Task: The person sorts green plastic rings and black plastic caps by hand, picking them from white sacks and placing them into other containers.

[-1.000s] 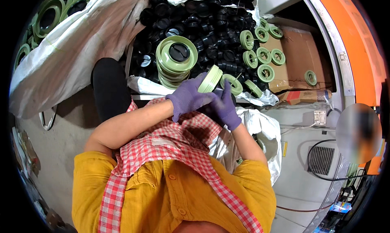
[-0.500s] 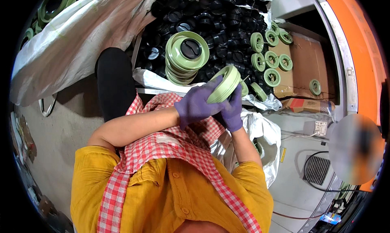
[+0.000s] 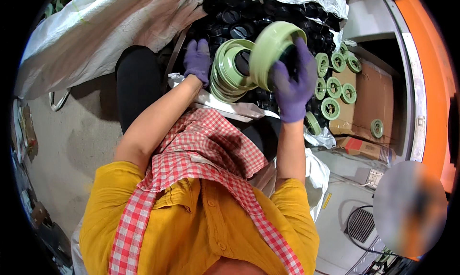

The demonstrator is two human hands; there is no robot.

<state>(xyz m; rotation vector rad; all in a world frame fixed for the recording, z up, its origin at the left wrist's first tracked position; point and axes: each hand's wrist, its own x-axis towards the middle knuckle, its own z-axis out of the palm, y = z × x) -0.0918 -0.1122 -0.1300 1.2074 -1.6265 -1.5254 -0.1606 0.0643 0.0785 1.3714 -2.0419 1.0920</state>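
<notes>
My right hand [image 3: 294, 85], in a purple glove, is closed around a pale green plastic flanged ring [image 3: 263, 54]. The ring is tilted on edge, with a dark centre partly hidden by the fingers. Just left of it stands a stack of similar green rings [image 3: 221, 76], with a black cap [image 3: 243, 63] in the top one. The held ring overlaps the stack's right edge in this view; whether they touch I cannot tell. Beside the stack's left side is my left hand [image 3: 197, 63], also gloved in purple, its fingers stretched out over black caps and nothing visible in them.
Many black caps [image 3: 232, 15] fill the container beyond the stack. Several small green spoked rings [image 3: 334, 86] lie at right, near a cardboard box [image 3: 366, 93]. A white woven sack [image 3: 105, 40] hangs at left. An orange panel edge [image 3: 421, 54] rises at far right.
My hands have come apart. The left has moved up and left, off the green ring, to beside the stack; the right has raised the ring toward the stack's right side.
</notes>
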